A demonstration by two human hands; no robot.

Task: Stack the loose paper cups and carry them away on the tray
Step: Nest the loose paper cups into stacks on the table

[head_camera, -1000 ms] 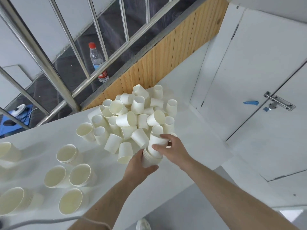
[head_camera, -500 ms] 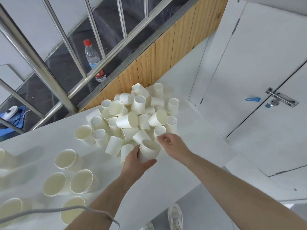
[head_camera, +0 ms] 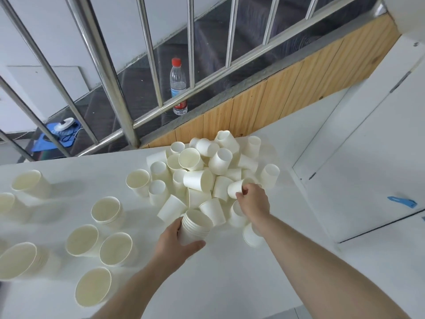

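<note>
Head view: L hand (head_camera: 173,244), fingers wrapped round nested cup stack (head_camera: 194,226), held just above white surface (head_camera: 230,284). R hand (head_camera: 254,201), fingers pinched on single loose cup (head_camera: 236,188) at near edge of cup pile (head_camera: 207,171). Finished stacks (head_camera: 108,211) stand to left.

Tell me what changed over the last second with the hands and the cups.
The right hand pushed a white paper cup down into the nested stack of white paper cups, let go, then reached out to the heap of loose white paper cups and closed its grip on a single white paper cup lying there. The left hand kept holding the stack; the finished stacks on the white table stayed put.
</note>
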